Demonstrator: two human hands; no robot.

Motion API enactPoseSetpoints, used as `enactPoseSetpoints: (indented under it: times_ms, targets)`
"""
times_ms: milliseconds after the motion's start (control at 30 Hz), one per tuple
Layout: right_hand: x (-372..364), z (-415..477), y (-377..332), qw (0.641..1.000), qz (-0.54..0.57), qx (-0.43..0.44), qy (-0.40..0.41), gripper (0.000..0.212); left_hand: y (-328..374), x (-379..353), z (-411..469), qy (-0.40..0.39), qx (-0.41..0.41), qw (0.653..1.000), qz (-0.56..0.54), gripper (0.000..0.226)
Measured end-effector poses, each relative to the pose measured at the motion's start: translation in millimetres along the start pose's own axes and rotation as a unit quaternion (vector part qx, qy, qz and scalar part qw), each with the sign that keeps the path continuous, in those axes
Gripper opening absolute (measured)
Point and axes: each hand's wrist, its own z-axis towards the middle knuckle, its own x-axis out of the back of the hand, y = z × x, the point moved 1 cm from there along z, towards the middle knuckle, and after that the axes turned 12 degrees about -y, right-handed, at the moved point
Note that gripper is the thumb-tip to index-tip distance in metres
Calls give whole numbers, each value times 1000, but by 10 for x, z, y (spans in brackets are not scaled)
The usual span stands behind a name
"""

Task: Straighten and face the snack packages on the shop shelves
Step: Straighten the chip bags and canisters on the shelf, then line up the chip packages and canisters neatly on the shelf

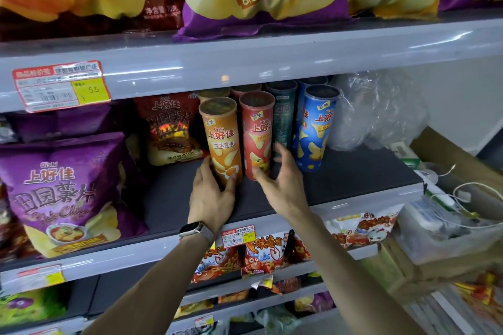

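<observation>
Hands (211, 198) (283, 185): orange Oishi can (221, 133), red can (258, 130)

Four chip cans stand upright side by side on the dark middle shelf (353, 179): orange can (221, 139), red can (258, 130), dark green can (283, 117), blue can (317, 128), labels facing out, more cans behind. A purple chip bag (62, 190) stands far left.

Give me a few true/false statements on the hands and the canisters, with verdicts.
1. The left hand grips the orange canister. True.
2. The blue canister stands left of the orange one. False: it stands at the right end of the front row.
3. The watch is on the right wrist. False: it is on the left wrist.
4. The right hand reaches to the base of the red canister. True.
</observation>
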Motion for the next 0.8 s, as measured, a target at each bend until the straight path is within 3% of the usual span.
enactPoseSetpoints:
  times_ms: [133,467,800]
  targets:
    - [-119,68,20,997,-23,-57,-51,83,10,6,-4,-3,-6,1000,-6,73]
    - [-205,110,91,990,-132,-50,14,77,-28,-23,16,-1,-14,1000,-11,69]
    - [-211,55,81,983,-177,-37,22,76,-15,-18,5,0,-5,1000,-16,69]
